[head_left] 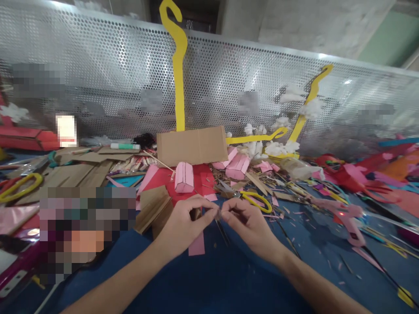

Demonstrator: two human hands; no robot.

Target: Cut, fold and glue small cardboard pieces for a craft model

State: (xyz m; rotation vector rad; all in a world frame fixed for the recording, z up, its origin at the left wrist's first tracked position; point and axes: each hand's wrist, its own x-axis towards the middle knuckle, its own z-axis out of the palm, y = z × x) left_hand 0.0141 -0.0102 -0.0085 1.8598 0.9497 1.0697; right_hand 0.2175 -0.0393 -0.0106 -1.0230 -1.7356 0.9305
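Note:
My left hand [191,220] and my right hand [247,220] meet fingertip to fingertip above the blue table. Each is pinched closed, on something too small to make out. A pink paper strip [197,245] lies below my left hand. Behind the hands stands a small pink folded box [184,178] on red paper [204,178]. Scissors with yellow handles [262,201] lie just beyond my right hand. Farther back, a brown cardboard piece [193,146] stands with a tall yellow paper hook [179,87] rising behind it.
At the right lies a pink glue gun [350,216] with its cable. Brown cardboard sheets [72,174] and yellow-handled scissors [24,187] are at the left. Paper scraps and sticks litter the table [222,279]. A perforated metal panel [222,78] runs along the back.

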